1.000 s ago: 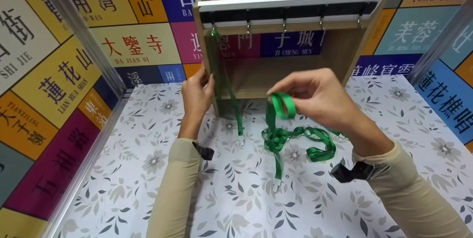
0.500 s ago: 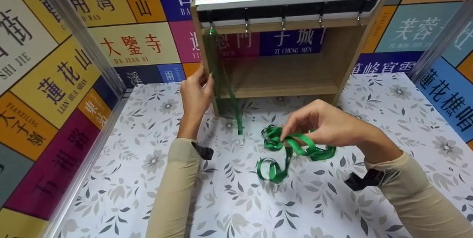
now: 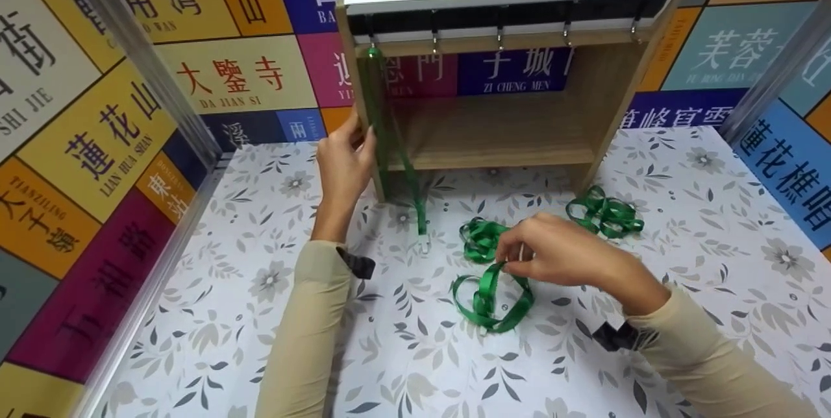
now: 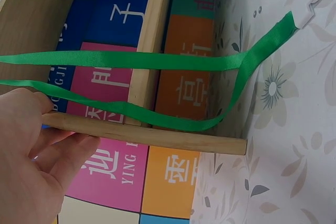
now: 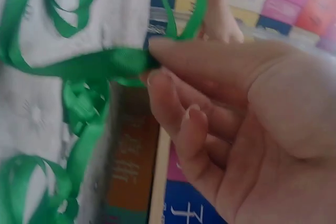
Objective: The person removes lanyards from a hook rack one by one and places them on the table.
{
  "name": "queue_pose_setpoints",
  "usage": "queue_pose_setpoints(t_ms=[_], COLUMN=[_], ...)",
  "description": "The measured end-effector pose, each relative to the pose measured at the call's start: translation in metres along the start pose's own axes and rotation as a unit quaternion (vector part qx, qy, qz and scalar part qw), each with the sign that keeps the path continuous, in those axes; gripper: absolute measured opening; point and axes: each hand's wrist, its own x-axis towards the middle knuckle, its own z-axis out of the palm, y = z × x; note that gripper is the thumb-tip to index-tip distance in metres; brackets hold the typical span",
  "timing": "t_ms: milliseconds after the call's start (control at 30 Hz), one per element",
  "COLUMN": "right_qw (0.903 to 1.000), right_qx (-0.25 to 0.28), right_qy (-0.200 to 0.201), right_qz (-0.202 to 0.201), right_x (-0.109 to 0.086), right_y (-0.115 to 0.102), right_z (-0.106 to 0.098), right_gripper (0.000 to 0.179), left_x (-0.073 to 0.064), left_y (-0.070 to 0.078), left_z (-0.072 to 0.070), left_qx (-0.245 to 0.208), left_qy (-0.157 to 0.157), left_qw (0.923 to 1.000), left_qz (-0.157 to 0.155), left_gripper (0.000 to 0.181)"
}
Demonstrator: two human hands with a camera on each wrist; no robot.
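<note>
My left hand (image 3: 346,161) grips the left side panel (image 4: 157,136) of a wooden rack (image 3: 506,139), thumb on one side and fingers on the other. From the rack's leftmost hook hangs a green ribbon lanyard (image 4: 184,61), its white clip end (image 4: 310,9) down at the tablecloth. In front of the rack, my right hand (image 3: 561,252) pinches a second green lanyard (image 3: 485,295) between thumb and fingertips. That lanyard's loops spread below the fingers, close over the cloth. A bunched green lanyard (image 3: 480,241) lies just behind it, partly covered by the right hand.
Another coiled green lanyard (image 3: 607,213) lies by the rack's right foot. Several metal hooks (image 3: 500,38) line the black strip along the rack's top, the others without lanyards. A flowered tablecloth (image 3: 214,340) covers the table. Panels with coloured signs (image 3: 234,77) stand behind and at both sides.
My right hand has come down from in front of the rack toward the cloth, lowering the pinched lanyard, whose loops now spread nearer the front. The left hand stays on the rack.
</note>
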Motion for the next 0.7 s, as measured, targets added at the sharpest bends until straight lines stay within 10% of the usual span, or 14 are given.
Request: queue_pose_setpoints(t_ms=[300, 700], right_qw=[0.9877, 0.9818], right_qx=[-0.004, 0.083], right_qy=[0.093, -0.011], right_qz=[-0.126, -0.171], right_x=[0.02, 0.014], right_y=[-0.008, 0.004], right_z=[0.043, 0.061], right_gripper=[0.022, 0.032], left_x=[0.0, 0.0], left_y=[0.0, 0.0], left_z=[0.001, 0.0], left_qx=[0.003, 0.008], left_qy=[-0.006, 0.003], left_qw=[1.0, 0.9999], left_qz=[-0.002, 0.011], left_gripper=[0.047, 0.045])
